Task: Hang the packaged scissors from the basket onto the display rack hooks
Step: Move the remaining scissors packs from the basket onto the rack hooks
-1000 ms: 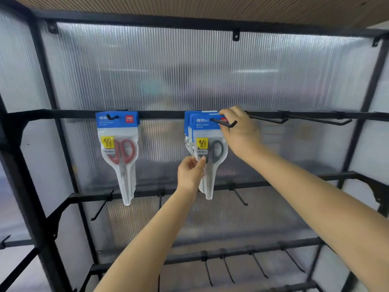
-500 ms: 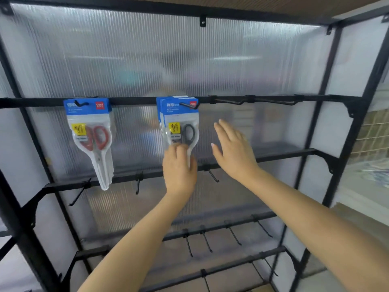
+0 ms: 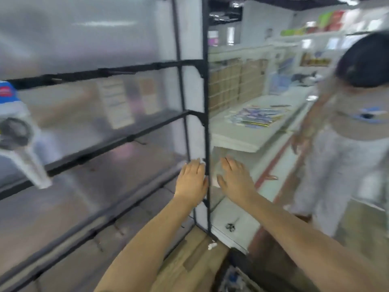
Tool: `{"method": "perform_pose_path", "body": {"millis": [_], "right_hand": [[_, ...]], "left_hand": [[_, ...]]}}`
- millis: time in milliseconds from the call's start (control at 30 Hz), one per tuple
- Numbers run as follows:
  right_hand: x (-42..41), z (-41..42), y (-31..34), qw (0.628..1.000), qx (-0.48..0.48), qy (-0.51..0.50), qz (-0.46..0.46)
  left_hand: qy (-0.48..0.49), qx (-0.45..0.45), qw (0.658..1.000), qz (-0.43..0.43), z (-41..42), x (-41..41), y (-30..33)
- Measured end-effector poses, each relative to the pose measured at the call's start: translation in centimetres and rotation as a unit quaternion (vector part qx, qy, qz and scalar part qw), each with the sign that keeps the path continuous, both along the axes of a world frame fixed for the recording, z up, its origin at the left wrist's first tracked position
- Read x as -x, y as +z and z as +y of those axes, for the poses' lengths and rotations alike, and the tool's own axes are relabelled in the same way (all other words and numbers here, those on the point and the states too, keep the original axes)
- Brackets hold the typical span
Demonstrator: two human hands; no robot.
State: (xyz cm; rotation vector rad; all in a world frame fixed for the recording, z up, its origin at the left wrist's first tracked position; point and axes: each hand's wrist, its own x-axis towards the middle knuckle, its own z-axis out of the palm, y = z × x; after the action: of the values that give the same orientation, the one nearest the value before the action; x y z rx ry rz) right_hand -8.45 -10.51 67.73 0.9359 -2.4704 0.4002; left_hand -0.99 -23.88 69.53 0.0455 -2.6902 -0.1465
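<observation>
Scissors pack: one packaged pair of scissors [image 3: 20, 133] hangs at the far left edge of the frame, blue header card on top, dark handles, clear blister tapering down to the right. Cut off by the frame edge; the hook that carries it cannot be made out.
Left hand: left hand [image 3: 192, 182] at centre frame, fingers straight and together, back of the hand to the camera, nothing held. It lies over the rack's right front post.
Right hand: right hand [image 3: 235, 180] just right of the left one, apart from it, fingers straight and slightly spread, nothing held.
Pack relative to hands: well apart; the pack is far to the left of both hands and higher in the frame.
Rack: black metal display rack [image 3: 205, 133] with frosted ribbed back panel fills the left half; black crossbars slope down to the left. Hooks show only as short dark smears.
Hard to make out: the whole frame is motion-blurred; print on the header card is unreadable. Basket not identifiable.
Room: white counter [image 3: 242, 140] right of the rack with coloured flat printed items on it; shelves of blurred goods in the upper right.
Other person: another person [image 3: 347, 144] in light clothing at the right edge.
Floor: brown cardboard [image 3: 189, 260] at the rack's foot, lower centre.
</observation>
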Motion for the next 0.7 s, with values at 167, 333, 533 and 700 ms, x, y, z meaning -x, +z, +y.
{"method": "perform_pose_path", "body": {"millis": [167, 333, 533, 700], "right_hand": [[0.1, 11.9, -4.5, 0.991, 0.008, -0.133, -0.016], [-3.3, 20.2, -10.3, 0.969, 0.033, -0.237, -0.059], [-8.3, 22.9, -19.8, 0.933, -0.012, -0.335, -0.130], [-10.8, 22.0, -30.2, 0.907, -0.029, -0.366, -0.207]], "left_hand": [[-0.121, -0.030, 0.991, -0.046, 10.6, 3.5, -4.4], [-0.202, -0.053, 0.972, -0.110, 17.4, 3.9, -10.4], [-0.251, -0.027, 0.947, -0.200, 19.2, 1.8, -19.3], [-0.245, -0.021, 0.918, -0.311, 16.6, 0.4, -30.4]]}}
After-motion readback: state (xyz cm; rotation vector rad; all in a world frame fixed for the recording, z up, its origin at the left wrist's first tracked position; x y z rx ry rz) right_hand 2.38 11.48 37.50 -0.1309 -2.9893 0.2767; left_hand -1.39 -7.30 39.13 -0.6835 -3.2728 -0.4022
